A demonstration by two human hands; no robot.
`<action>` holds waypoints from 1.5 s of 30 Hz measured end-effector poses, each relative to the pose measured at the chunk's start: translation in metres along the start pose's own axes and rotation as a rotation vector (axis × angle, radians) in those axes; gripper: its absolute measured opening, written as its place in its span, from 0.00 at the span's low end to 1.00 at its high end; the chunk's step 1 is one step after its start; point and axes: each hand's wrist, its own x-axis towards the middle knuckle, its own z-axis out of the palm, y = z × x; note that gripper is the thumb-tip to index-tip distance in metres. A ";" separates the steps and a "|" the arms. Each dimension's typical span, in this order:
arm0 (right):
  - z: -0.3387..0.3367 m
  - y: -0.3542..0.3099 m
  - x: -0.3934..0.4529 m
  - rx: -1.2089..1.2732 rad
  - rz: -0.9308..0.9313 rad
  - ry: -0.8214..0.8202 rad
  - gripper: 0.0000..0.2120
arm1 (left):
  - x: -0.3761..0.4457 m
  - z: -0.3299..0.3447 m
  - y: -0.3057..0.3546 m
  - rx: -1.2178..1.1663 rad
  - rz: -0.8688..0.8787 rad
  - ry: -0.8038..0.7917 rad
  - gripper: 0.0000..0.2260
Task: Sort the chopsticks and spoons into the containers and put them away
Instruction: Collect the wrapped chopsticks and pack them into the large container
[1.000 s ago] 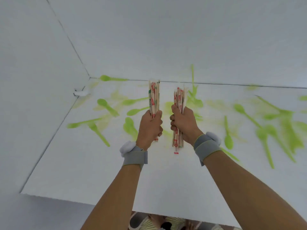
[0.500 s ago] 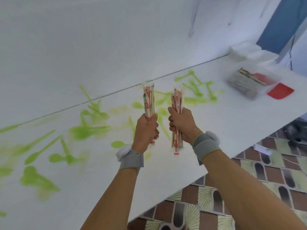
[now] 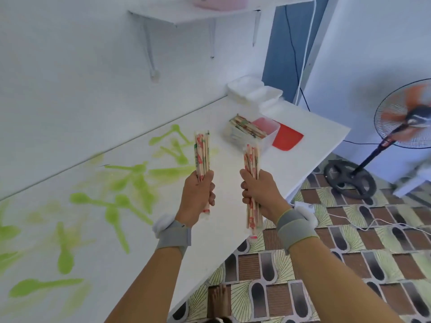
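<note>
The left hand (image 3: 197, 197) and the right hand (image 3: 260, 194) are each wrapped in a fist around a bundle of wrapped chopsticks, the left bundle (image 3: 202, 157) and right bundle (image 3: 252, 183) both standing nearly upright above the white table (image 3: 210, 241). Both forearms reach forward, side by side. Beyond them a clear container (image 3: 250, 134) holds more chopsticks lying flat, pointing roughly toward the far left; blurred green spoons (image 3: 112, 206) lie scattered left.

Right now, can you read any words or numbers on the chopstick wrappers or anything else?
None can be read.
Chopsticks in the left hand: red and green print on the wrappers, too blurred to read.
Chopsticks in the right hand: red print on the wrappers, too blurred.
Chopsticks in the clear container: coloured print, too small and blurred.
Red lid, green spoons: no text visible.
</note>
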 end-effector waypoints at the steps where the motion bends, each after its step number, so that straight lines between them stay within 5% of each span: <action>1: -0.002 -0.002 0.001 -0.003 -0.002 -0.004 0.07 | 0.004 0.001 -0.001 -0.001 0.002 0.010 0.08; 12: -0.056 -0.084 0.185 -0.217 0.044 -0.165 0.06 | 0.158 0.098 -0.002 -0.008 -0.052 0.241 0.08; 18: -0.047 -0.104 0.285 -0.483 0.136 -0.319 0.22 | 0.199 0.115 -0.007 0.007 -0.144 0.391 0.09; 20: -0.041 -0.104 0.308 -0.585 0.155 -0.388 0.20 | 0.208 0.120 -0.012 -0.006 -0.167 0.444 0.09; 26: -0.022 -0.110 0.340 -1.010 0.060 -0.604 0.33 | 0.220 0.137 -0.020 -0.042 -0.177 0.631 0.10; 31: -0.012 -0.092 0.344 -1.131 -0.136 -0.637 0.18 | 0.222 0.155 -0.023 -0.063 -0.165 0.724 0.09; 35: -0.005 -0.079 0.338 -1.133 -0.234 -0.531 0.30 | 0.221 0.165 -0.026 -0.071 -0.181 0.765 0.08; 45: -0.005 -0.071 0.330 -1.278 -0.542 -0.387 0.23 | 0.217 0.171 -0.025 -0.022 -0.173 0.809 0.08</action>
